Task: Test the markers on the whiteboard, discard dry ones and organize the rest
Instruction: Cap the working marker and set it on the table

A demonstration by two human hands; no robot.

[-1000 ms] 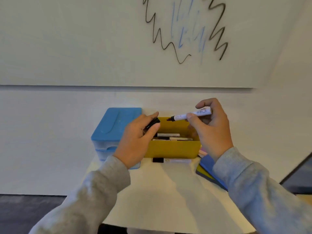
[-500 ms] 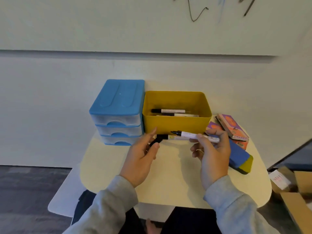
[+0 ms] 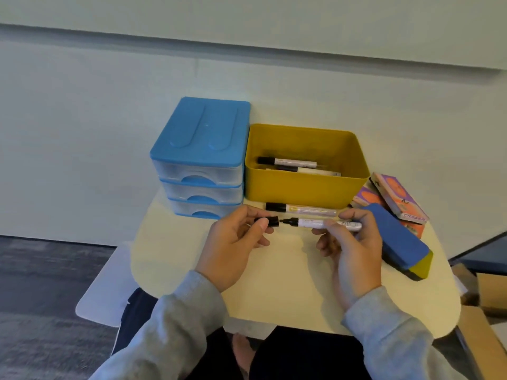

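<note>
Above table, left hand (image 3: pixel 233 242) grips one cap (image 3: pixel 270 221), right hand (image 3: pixel 354 250) one marker (image 3: pixel 323 223)

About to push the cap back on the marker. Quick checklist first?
1. Cap gripped in left hand: ok.
2. Marker gripped in right hand: ok.
3. Cap mouth faces the tip, roughly in line: ok.
4. Cap seated: not ok, a small gap remains.
5. Yellow bin open, with room for it: ok.
6. Whether this marker writes or is dry: cannot tell.
</note>
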